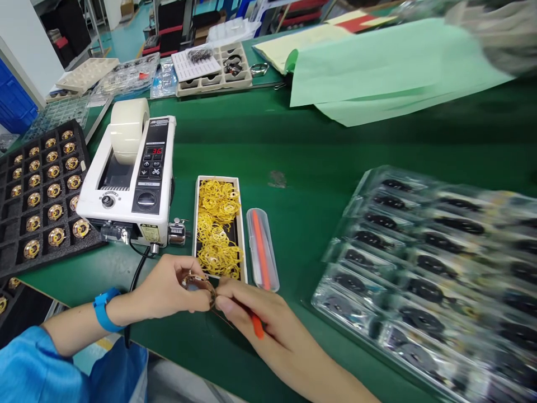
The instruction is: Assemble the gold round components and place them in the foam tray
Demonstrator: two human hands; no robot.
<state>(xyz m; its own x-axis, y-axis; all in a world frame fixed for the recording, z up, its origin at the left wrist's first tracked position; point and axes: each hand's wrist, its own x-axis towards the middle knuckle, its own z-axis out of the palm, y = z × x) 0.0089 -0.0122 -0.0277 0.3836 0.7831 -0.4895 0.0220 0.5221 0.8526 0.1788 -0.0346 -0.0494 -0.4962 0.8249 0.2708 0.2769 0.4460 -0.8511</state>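
Observation:
My left hand [178, 288], with a blue band at the wrist, is closed around the edge of a small round gold-coloured part [197, 281]. Meeting it from the right, my right hand [255, 313] pinches a thin tool with an orange handle [257, 326]. The tool's tip is hidden at the round part's right edge. Just beyond both hands lies a white-rimmed box [241, 235] full of yellow ring-shaped pieces [218, 224]. Beside that box rests a clear plastic case [272, 263] with an orange stick [260, 249] in it.
A white tape dispenser [94, 190] stands at the left, its black cable running toward me. Behind it, a black foam tray [8, 210] holds several gold round parts. Clear blister trays [319, 296] with dark discs fill the right side. Green sheets [377, 73] lie at the back.

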